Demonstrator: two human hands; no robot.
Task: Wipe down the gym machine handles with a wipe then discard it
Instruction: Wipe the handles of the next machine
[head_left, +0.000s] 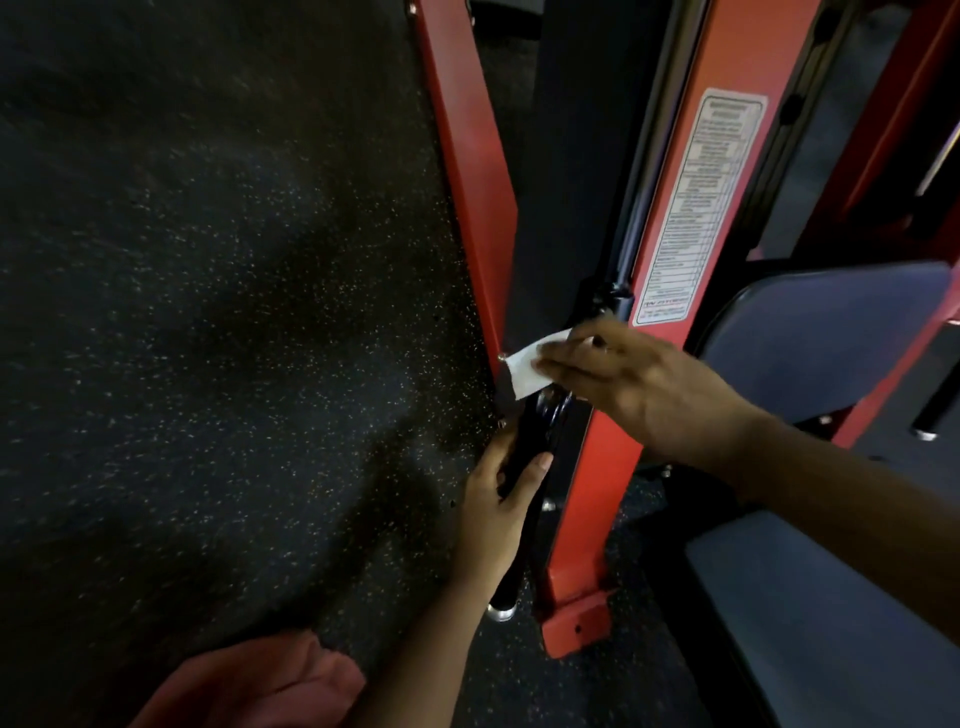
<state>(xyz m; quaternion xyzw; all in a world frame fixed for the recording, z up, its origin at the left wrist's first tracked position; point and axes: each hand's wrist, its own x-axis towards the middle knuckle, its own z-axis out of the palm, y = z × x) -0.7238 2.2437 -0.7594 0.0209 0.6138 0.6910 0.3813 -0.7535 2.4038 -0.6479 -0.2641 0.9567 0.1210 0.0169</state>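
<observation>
Head view, tilted down beside a red gym machine. Grips the black handle (525, 441) at mid-length with the left hand (496, 501), fingers curled round the bar, thumb laid across its near face. Handle slanting from a glossy black joint beside the red upright (691, 171) down to a chrome end cap (501, 613) close to the floor.

Presses the white wipe (522, 373) against the upper end of that handle with the right hand (641, 387), just above the left hand's grip. Right fingers close together and nearly straight, lying flat over the wipe, thumb alongside at its upper edge; cannot tell whether the thumb pinches, since the hand is blurred. One corner of the wipe sticking out past the fingertips, touching the edge of the slanted red frame panel (467, 156). A small white scrap showing below the palm as well.

White printed label (698, 208) stuck lengthwise on the upright, text too small to read. Red foot plate (576, 626) at the upright's base, resting on black speckled rubber flooring (208, 312). Blue padded seat (831, 332) behind the right forearm, a second blue pad (831, 634) lower right. Pink sleeve (249, 686) at the bottom edge, beside the left forearm.
</observation>
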